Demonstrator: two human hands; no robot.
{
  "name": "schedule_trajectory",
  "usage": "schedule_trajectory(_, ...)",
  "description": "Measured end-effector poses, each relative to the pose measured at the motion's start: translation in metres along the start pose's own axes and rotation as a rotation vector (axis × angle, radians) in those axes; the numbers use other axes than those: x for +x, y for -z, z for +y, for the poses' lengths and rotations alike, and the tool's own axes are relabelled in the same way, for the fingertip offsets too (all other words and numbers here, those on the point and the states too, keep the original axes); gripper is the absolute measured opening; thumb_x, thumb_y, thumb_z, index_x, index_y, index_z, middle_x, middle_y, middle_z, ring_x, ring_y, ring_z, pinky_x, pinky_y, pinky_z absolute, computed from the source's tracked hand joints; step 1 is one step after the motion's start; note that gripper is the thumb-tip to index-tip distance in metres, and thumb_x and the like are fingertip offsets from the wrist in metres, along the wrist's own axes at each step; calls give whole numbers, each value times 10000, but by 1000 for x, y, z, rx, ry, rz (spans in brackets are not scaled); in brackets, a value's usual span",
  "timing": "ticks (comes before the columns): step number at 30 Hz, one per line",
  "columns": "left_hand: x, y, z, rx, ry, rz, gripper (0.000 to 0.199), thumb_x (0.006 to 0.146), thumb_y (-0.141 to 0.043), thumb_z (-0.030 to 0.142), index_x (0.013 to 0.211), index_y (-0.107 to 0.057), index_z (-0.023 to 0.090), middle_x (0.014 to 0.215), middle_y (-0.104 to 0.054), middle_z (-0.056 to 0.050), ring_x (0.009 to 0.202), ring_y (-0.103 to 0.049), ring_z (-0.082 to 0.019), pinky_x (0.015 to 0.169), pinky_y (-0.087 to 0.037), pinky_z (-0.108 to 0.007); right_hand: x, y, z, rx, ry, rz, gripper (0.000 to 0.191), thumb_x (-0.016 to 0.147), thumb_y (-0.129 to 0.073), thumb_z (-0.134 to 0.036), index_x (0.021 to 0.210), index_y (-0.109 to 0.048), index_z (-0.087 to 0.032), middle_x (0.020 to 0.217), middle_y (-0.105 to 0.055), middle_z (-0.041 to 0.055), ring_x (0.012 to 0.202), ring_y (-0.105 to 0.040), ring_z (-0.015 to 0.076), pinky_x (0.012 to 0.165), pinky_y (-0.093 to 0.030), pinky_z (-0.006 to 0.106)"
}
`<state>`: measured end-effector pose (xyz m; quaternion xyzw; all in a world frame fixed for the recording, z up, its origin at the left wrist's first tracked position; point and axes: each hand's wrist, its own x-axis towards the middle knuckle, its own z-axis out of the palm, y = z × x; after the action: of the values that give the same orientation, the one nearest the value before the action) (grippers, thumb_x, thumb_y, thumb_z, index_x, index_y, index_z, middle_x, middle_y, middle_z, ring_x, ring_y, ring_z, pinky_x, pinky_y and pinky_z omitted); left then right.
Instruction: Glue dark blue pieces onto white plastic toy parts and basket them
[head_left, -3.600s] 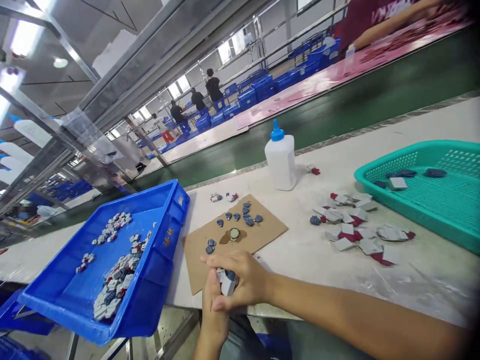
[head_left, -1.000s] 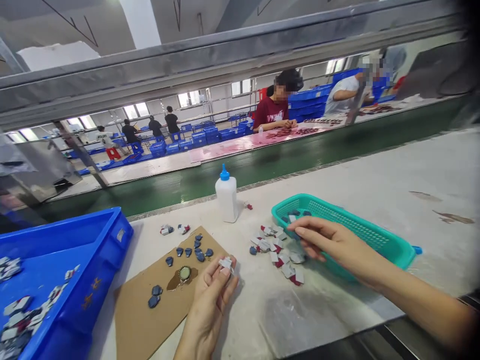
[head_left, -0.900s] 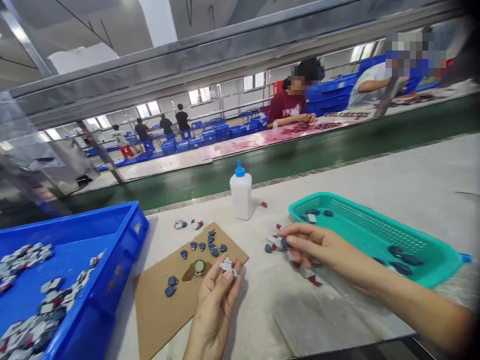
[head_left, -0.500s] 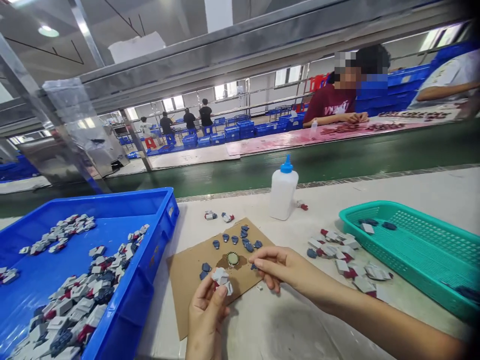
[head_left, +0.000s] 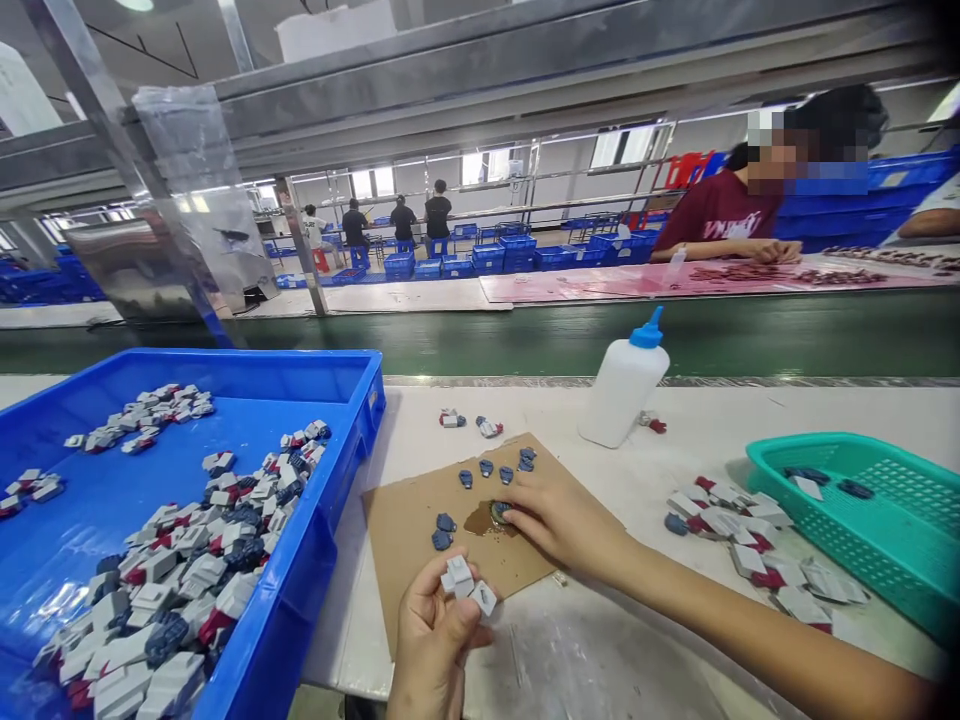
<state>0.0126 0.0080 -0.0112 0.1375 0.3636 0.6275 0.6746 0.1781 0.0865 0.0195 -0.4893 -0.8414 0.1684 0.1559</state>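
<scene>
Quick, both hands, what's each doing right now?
Left hand: closed, holding a grey part.
Right hand: closed, pinching a small blue piece over the cardboard's wet patch.

Passage: bare bench point(head_left: 645, 478) between cardboard point(head_left: 405, 560) and piled pieces point(head_left: 750, 560). Right forearm point(head_left: 720, 605) crosses its front; squeeze bottle point(head_left: 624, 395) obstructs behind. Blue bin point(head_left: 326, 540) walls the left; green basket point(head_left: 832, 540), right.
</scene>
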Motion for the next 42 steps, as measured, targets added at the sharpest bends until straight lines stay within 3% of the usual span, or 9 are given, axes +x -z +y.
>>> schedule_trajectory(8,1,-4,-4,47,-18,48,531,332,-863,344,781,-657,150,634,-642,-22,582,-635,-154,407,-465,-127,8,2,-7,-120,-23,-77,245,871,-360,-232,888,-594,-163,855,-534,70,784,-516,198,662,-384,316)
schedule_trajectory(14,2,-5,-9,98,-79,-28,503,410,-838,360,789,-612,120,552,-595,10,407,-550,-88,305,-344,-94,10,4,2,-101,-21,-68,230,857,-403,-268,916,-609,-185,845,-548,61,778,-516,195,649,-378,308)
schedule_trajectory(19,3,-3,-10,143,-54,-58,460,439,-837,289,772,-568,122,620,-627,-14,547,-617,-133,446,-453,-137,0,19,-12,168,-53,22,266,831,-463,-371,963,-619,-201,748,-531,36,675,-493,152,599,-378,268)
schedule_trajectory(27,6,3,-15,219,-49,-154,398,513,-814,259,771,-538,134,641,-618,-5,592,-606,-109,513,-427,-138,-26,25,-42,453,-74,-106,278,798,-515,-439,909,-639,-216,770,-539,24,627,-461,115,550,-349,231)
schedule_trajectory(35,6,4,-16,248,-55,-163,384,523,-809,269,759,-536,136,647,-606,-1,596,-606,-112,497,-405,-132,-25,19,-41,407,-40,-111,257,792,-531,-422,881,-638,-207,727,-510,15,627,-461,114,577,-363,237)
schedule_trajectory(42,5,2,-17,252,-62,-158,375,513,-809,264,750,-548,135,666,-618,-7,576,-589,-94,497,-404,-131,-26,32,-45,270,46,-198,201,824,-507,-375,881,-624,-221,755,-532,12,670,-470,120,612,-350,242)
